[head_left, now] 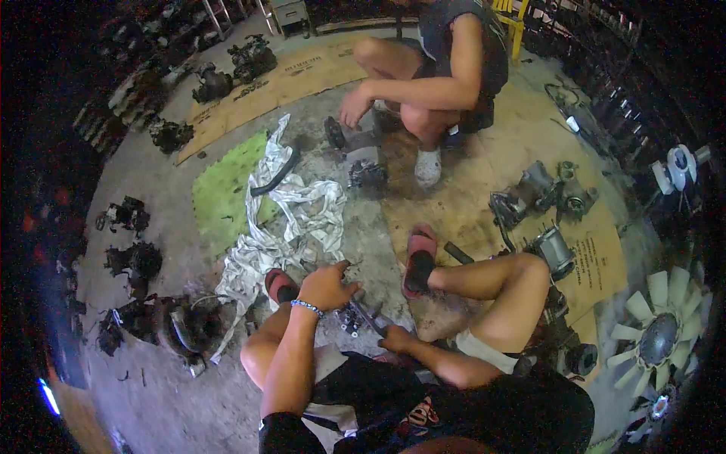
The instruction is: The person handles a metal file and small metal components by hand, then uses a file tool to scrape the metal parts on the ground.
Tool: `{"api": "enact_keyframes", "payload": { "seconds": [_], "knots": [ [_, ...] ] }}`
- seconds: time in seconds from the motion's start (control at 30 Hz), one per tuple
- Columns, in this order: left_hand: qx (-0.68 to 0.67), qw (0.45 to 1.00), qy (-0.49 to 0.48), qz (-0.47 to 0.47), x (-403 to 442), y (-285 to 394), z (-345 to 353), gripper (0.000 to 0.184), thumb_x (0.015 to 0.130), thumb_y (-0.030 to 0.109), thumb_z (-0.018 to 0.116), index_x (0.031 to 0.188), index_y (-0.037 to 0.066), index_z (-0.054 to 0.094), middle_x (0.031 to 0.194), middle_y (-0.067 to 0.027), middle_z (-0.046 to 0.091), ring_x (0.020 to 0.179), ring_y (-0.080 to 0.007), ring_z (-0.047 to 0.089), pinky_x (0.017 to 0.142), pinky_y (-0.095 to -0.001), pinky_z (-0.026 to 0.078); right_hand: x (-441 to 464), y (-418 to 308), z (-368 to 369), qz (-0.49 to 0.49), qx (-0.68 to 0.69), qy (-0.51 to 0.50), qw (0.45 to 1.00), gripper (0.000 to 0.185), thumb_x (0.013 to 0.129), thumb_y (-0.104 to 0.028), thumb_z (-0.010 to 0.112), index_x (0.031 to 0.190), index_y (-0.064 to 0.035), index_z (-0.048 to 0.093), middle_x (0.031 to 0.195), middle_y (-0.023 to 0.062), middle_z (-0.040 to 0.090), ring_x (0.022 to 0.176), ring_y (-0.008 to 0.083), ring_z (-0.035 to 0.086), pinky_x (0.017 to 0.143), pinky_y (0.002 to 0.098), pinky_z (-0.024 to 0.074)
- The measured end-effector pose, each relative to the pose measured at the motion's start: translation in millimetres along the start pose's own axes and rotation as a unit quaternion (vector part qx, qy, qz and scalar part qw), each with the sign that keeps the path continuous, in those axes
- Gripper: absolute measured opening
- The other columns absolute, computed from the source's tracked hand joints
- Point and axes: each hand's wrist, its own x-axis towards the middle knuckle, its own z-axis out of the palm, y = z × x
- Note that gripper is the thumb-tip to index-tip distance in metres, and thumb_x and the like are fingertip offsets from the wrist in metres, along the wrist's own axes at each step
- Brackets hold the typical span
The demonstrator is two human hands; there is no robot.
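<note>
My left hand [324, 287], with a beaded bracelet at the wrist, is above the floor between my legs. Its index finger and thumb are stretched apart, with nothing visibly held. Lower right of it, my right hand [395, 339] is closed round the end of a dark bar-like tool [367, 318]. The tool's other end reaches up toward the left hand. Beside the tool, small metal parts [349, 321] lie on the concrete. White rags [261, 261] spread over the floor just beyond my left hand, with a dark curved hose [274, 175] on them.
Another person [454, 83] crouches ahead by a metal part [367, 172]. A green mat [219, 189] lies under the rags. Engine parts [181, 329] sit at left; a metal housing [554, 250] stands on cardboard [597, 265] at right. A large fan [658, 338] is at far right.
</note>
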Motion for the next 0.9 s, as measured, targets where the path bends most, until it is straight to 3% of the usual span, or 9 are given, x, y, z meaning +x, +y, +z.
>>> {"api": "enact_keyframes", "payload": {
  "seconds": [0.03, 0.23, 0.33, 0.67, 0.77, 0.9],
  "knots": [
    [-0.001, 1.0, -0.014, -0.011, -1, 3, -3, 0.064, 0.076, 0.043, 0.064, 0.123, 0.002, 0.051, 0.101, -0.0227, 0.063, 0.094, -0.0377, 0.061, 0.083, -0.0416, 0.048, -1, -3, -2, -0.001, -0.013, -0.002, 1.0, 0.038, 0.068, -0.03, 0.066, 0.094, -0.0026, 0.063, 0.087, 0.0206, 0.065, 0.08, 0.0331, 0.064, 0.072, 0.0406, 0.0493],
    [-0.079, 0.99, 0.109, 0.039, -5, -11, -15, 0.059, 0.077, 0.038, 0.064, 0.121, 0.001, 0.052, 0.1, -0.0242, 0.063, 0.093, -0.0374, 0.061, 0.08, -0.0427, 0.048, -24, -20, -17, -0.043, 0.012, 0.019, 0.999, 0.032, 0.069, -0.024, 0.062, 0.091, -0.0016, 0.062, 0.085, 0.0221, 0.064, 0.08, 0.0331, 0.064, 0.071, 0.0411, 0.0494],
    [-0.11, 0.986, 0.126, -0.019, -12, -11, -32, 0.058, 0.077, 0.035, 0.065, 0.121, 0.0, 0.052, 0.1, -0.0248, 0.062, 0.091, -0.0366, 0.062, 0.079, -0.0406, 0.049, -21, -19, -11, -0.028, -0.002, 0.034, 0.999, 0.034, 0.068, -0.023, 0.062, 0.093, -0.0011, 0.062, 0.086, 0.0225, 0.064, 0.082, 0.0337, 0.064, 0.072, 0.0414, 0.0494],
    [-0.094, 0.988, 0.121, 0.003, -13, -11, -26, 0.056, 0.075, 0.037, 0.066, 0.116, 0.0, 0.054, 0.096, -0.023, 0.064, 0.088, -0.0371, 0.063, 0.077, -0.0407, 0.049, -13, -14, -6, -0.031, -0.002, 0.041, 0.999, 0.037, 0.067, -0.024, 0.064, 0.097, -0.001, 0.062, 0.087, 0.0226, 0.065, 0.086, 0.0339, 0.064, 0.075, 0.0419, 0.0497],
    [-0.074, 0.994, 0.08, -0.033, -12, -5, -31, 0.058, 0.076, 0.034, 0.066, 0.123, 0.003, 0.051, 0.107, -0.023, 0.062, 0.097, -0.0335, 0.062, 0.085, -0.0385, 0.048, -13, -13, -9, -0.035, 0.006, 0.02, 0.999, 0.038, 0.068, -0.024, 0.063, 0.1, -0.0019, 0.062, 0.088, 0.0216, 0.065, 0.085, 0.0328, 0.064, 0.074, 0.0414, 0.0498],
    [-0.078, 0.991, 0.105, -0.007, -9, -9, -22, 0.055, 0.076, 0.037, 0.065, 0.116, 0.001, 0.055, 0.097, -0.0228, 0.064, 0.09, -0.0376, 0.062, 0.08, -0.0419, 0.048, -14, -16, -9, -0.021, 0.008, 0.013, 1.0, 0.039, 0.069, -0.023, 0.063, 0.102, -0.0023, 0.061, 0.087, 0.019, 0.065, 0.081, 0.0306, 0.064, 0.072, 0.0404, 0.0501]
  ]
}}
